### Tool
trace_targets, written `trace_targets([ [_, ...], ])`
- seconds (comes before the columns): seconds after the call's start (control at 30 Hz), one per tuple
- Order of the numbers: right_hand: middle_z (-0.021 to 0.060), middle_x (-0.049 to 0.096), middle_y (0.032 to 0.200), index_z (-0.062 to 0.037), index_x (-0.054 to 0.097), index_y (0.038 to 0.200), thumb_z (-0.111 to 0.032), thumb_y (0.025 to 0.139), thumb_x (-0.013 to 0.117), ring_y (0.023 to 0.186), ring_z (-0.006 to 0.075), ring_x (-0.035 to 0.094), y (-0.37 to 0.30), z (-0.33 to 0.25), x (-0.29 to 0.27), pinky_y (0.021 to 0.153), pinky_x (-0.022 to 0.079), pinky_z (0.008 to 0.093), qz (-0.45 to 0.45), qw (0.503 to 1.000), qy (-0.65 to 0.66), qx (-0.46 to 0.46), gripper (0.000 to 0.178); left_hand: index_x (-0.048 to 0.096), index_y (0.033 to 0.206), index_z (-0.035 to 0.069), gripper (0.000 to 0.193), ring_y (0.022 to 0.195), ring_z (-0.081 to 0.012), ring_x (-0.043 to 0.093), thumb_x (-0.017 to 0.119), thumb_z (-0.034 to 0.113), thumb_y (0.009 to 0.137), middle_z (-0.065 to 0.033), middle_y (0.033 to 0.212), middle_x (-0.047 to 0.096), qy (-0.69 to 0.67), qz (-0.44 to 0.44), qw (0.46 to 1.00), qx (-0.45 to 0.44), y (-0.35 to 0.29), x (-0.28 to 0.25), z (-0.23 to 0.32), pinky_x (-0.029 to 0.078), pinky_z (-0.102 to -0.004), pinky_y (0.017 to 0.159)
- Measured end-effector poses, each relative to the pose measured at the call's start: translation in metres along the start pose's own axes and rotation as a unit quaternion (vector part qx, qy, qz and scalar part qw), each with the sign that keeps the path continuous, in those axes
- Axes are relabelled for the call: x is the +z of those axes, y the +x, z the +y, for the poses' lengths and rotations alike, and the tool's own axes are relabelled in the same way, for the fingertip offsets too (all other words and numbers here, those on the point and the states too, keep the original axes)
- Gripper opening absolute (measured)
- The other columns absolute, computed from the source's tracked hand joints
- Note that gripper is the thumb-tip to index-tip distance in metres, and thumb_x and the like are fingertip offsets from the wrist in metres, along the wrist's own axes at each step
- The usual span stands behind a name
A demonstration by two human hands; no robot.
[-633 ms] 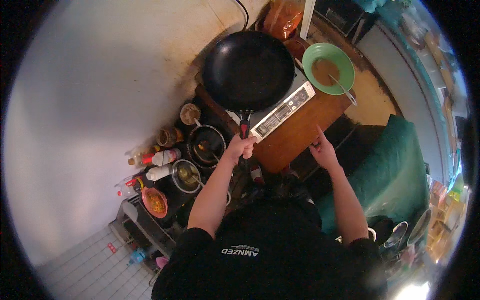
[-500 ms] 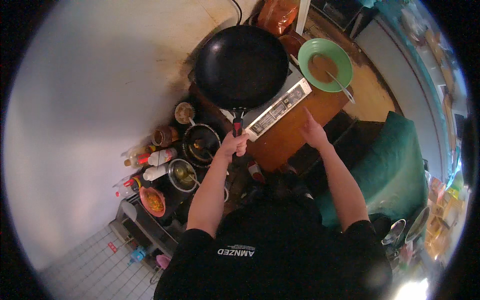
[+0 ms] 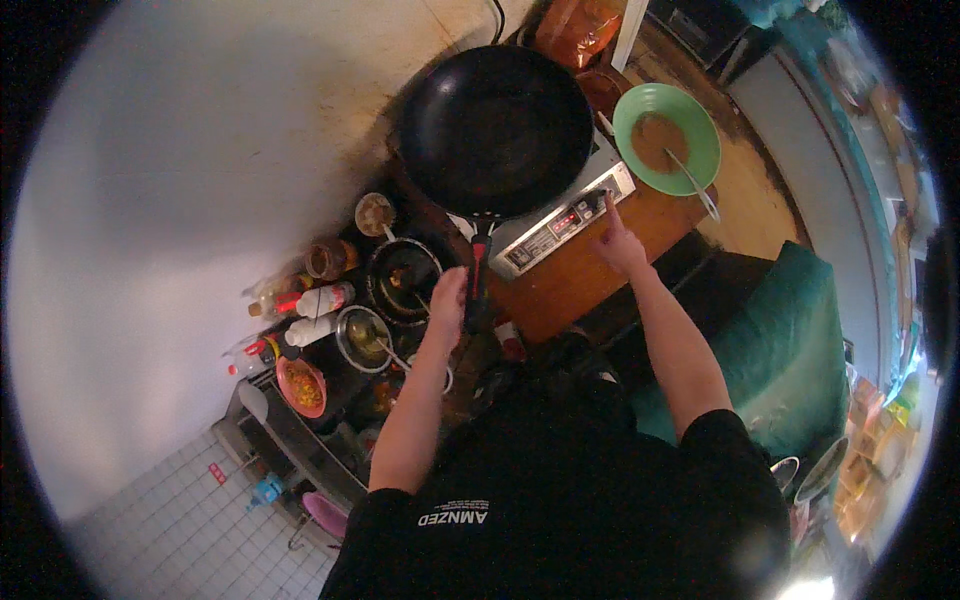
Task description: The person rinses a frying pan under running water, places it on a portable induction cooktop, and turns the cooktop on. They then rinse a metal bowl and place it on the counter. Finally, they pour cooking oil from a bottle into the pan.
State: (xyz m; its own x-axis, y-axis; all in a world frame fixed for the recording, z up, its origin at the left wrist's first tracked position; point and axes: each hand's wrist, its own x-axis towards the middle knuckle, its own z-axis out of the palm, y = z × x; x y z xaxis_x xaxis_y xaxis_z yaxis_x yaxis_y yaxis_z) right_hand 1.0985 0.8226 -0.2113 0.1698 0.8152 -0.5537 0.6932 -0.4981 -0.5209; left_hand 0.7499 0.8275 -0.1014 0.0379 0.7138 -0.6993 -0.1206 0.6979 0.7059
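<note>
A big black frying pan (image 3: 497, 127) rests on a silver induction cooker (image 3: 560, 225) on a wooden table (image 3: 590, 275). My left hand (image 3: 450, 298) is wrapped around the pan's black and red handle (image 3: 477, 270). My right hand (image 3: 618, 240) reaches forward with its forefinger stretched out, its tip on the cooker's front control panel. A green bowl (image 3: 667, 138) with brown sauce and a spoon sits to the right of the pan.
Left of the cooker stand several small pots, jars and bottles (image 3: 330, 300) and an orange bowl (image 3: 301, 387) on a rack. An orange bag (image 3: 577, 25) lies behind the pan. A teal cloth (image 3: 790, 340) covers something at the right.
My right hand has moved forward from the table's edge to the cooker's control panel, forefinger out. My left hand keeps its hold on the pan handle.
</note>
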Motion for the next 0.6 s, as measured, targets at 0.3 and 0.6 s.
trace_targets([
  [0.3,0.0162,0.07,0.089,-0.0288,0.002,0.156,-0.021,0.083,0.067,0.084,0.036,0.068,-0.011,0.007,0.019,0.076,0.053,0.0452,-0.002,0.998,0.055,-0.026,0.098,0.055,0.103,0.005,0.033,0.043,-0.0113,0.042,0.053,0.038,0.1,-0.0019,0.063,0.05,0.015,-0.04,0.998,-0.042,-0.026,0.023,0.0,0.033,-0.0279,0.041],
  [0.6,0.0196,0.07,0.101,-0.0049,0.062,0.12,-0.026,0.085,0.067,0.095,0.0371,0.067,-0.099,0.068,0.056,0.082,0.054,0.0441,-0.024,0.989,0.14,-0.033,0.041,0.055,0.099,0.005,0.034,0.043,-0.0098,0.042,0.054,0.039,0.1,-0.0011,0.062,0.051,0.078,-0.003,0.997,-0.005,-0.022,0.018,0.005,0.03,-0.0263,0.039],
])
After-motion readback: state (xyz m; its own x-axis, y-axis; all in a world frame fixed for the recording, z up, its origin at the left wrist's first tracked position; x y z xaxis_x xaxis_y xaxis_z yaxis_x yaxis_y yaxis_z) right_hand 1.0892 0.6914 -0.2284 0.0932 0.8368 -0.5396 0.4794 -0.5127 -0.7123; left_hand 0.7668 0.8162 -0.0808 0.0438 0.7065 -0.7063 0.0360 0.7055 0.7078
